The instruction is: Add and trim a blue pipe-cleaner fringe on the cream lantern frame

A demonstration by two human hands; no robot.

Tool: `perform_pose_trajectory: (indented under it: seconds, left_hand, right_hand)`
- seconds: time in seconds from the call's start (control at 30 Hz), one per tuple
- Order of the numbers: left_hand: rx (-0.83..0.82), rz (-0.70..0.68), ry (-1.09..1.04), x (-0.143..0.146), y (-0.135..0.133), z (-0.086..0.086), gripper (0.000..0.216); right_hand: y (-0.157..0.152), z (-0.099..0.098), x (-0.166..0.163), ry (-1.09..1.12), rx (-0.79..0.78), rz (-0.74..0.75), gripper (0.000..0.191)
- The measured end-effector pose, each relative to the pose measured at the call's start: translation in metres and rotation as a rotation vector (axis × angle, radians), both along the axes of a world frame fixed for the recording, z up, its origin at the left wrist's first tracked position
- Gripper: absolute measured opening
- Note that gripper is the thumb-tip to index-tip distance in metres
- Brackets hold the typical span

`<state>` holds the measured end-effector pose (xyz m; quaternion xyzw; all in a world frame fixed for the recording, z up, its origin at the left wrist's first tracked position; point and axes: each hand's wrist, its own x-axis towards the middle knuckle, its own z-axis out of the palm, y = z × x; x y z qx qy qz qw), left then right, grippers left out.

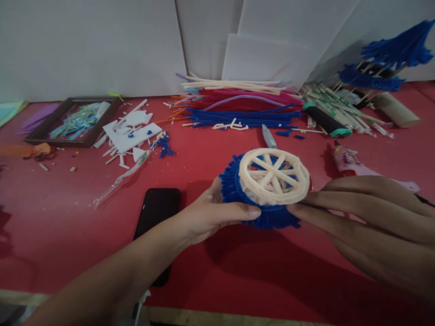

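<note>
Above the red table I see a round craft piece [273, 176] with a cream spoked wheel on top and a blue fringe of pipe cleaners [234, 181] round its lower part. My left hand [217, 210] is closed on its left side, the thumb pressed on the blue fringe. The fingers of my right hand [353, 203] are held together against the right edge of the cream wheel. Their tips are partly hidden there, so what they pinch, if anything, does not show. Just behind the wheel lies a pointed metal blade [269, 136].
Bundled pipe cleaners [244, 115] lie along the back wall. At left are a brown frame [32, 135] and white scraps [127, 136]; a black phone [159, 213] lies nearer. A pink glue gun [360, 167], a black-handled tool [326, 120] and a blue-roofed model [397, 50] are on the right.
</note>
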<state>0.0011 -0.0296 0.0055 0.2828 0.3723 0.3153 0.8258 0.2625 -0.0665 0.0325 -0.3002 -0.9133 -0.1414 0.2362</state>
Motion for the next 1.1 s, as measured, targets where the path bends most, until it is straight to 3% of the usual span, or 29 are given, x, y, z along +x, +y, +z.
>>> perform_pose_trajectory:
  seconds: [0.3,0.47,0.7,1.1]
  left_hand:
    - [0.021,-0.009,-0.012,0.001,0.000,-0.001,0.094]
    - [0.070,-0.014,-0.038,0.002,0.000,0.000,0.077]
    - [0.075,0.150,0.022,0.006,-0.001,0.007,0.063]
    - [0.109,0.088,0.111,0.002,-0.002,0.002,0.080]
  right_hand:
    - [-0.003,0.000,-0.009,0.077,0.029,-0.033,0.035]
    - [0.001,-0.002,-0.011,0.076,0.020,-0.019,0.033]
    - [0.005,-0.005,-0.021,0.079,0.046,-0.022,0.027]
    - [0.006,-0.006,-0.022,0.087,0.092,-0.004,0.034]
